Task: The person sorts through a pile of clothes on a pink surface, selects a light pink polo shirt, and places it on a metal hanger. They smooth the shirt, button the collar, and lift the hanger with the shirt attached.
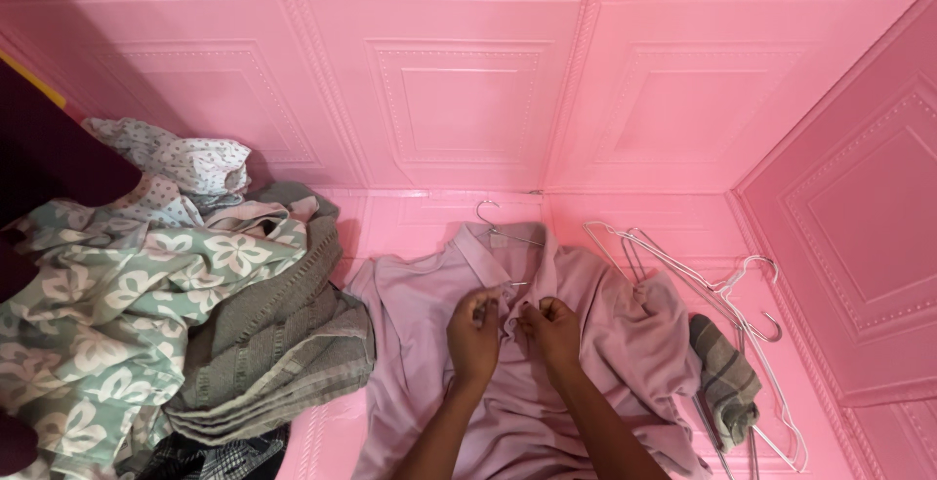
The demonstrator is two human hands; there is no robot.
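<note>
Lower centre: left hand (472, 329) and right hand (549, 329) pinch the placket of a lilac polo shirt (429, 343) (hanger (501, 229) inside); holding both edges level looks wise.

No packages, labels, signs or screens show anywhere in this view (only cloth, wire and pink panelling fill it).
</note>
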